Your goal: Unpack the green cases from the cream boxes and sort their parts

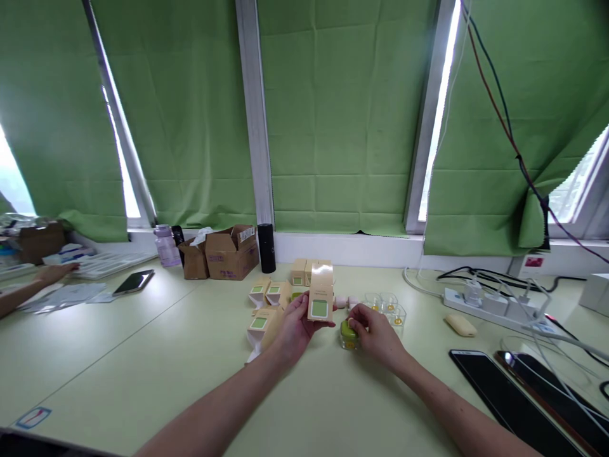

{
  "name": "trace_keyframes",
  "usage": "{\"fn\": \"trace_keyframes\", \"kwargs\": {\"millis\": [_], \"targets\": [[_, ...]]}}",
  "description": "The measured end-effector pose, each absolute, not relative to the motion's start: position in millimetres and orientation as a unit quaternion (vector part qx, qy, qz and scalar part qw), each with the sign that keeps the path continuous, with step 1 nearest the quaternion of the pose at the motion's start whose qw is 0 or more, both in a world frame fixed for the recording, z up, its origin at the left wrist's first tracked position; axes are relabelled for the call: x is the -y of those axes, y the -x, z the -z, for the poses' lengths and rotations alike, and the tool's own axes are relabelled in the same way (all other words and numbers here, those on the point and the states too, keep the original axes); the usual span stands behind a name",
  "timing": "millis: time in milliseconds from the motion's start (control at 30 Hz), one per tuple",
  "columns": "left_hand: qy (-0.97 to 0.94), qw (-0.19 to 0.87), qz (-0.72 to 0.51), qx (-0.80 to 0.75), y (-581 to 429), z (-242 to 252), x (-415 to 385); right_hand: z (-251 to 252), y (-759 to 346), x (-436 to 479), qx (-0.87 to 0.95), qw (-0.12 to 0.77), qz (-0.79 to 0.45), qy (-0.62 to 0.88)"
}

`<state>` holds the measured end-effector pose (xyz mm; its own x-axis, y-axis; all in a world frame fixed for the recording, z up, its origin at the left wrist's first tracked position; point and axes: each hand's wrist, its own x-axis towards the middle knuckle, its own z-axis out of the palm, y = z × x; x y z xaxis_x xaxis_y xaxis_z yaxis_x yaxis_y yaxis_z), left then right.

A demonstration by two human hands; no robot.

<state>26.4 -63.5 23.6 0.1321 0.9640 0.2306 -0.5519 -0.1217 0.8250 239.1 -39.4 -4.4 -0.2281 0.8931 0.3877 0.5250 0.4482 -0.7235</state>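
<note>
Left fingers (299,307) around a beige box (322,289) — right fingers (362,315) around a green-lidded jar (348,334) near clear containers (398,314).

I have both forearms in head view, bare, converging from bottom edge. Left forearm (223,400) slants up and rightward; left hand (299,322) at its end, closed in grip, palm side turned inward, thumb up along left side, fingertips (328,324) poking out on right. Right forearm (445,397) slants up and leftward; right hand (378,333) back side up, fingers bent, thumb and index drawn close in light grip. Hands near each other, apart, roughly level.
</note>
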Motion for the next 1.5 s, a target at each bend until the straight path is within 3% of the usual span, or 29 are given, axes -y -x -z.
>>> {"fn": "trace_keyframes", "kwargs": {"millis": [133,333,733,1133,1500], "targets": [[-0.433,0.626,-0.605,-0.235,-28,-25,65,3,-239,41,0.747,0.409,-0.234,0.469],[-0.420,0.634,-0.603,-0.242,-31,-29,70,-6,-237,48,0.726,0.487,-0.217,0.435],[-0.444,0.625,-0.584,-0.269,-38,-29,79,-22,-221,70,0.676,0.540,-0.310,0.395],[-0.589,0.508,-0.580,-0.244,-37,-31,84,-33,-228,64,0.584,0.568,-0.469,0.340],[-0.646,0.457,-0.560,-0.244,-38,-17,82,-31,-225,63,0.593,0.572,-0.447,0.348]]}}
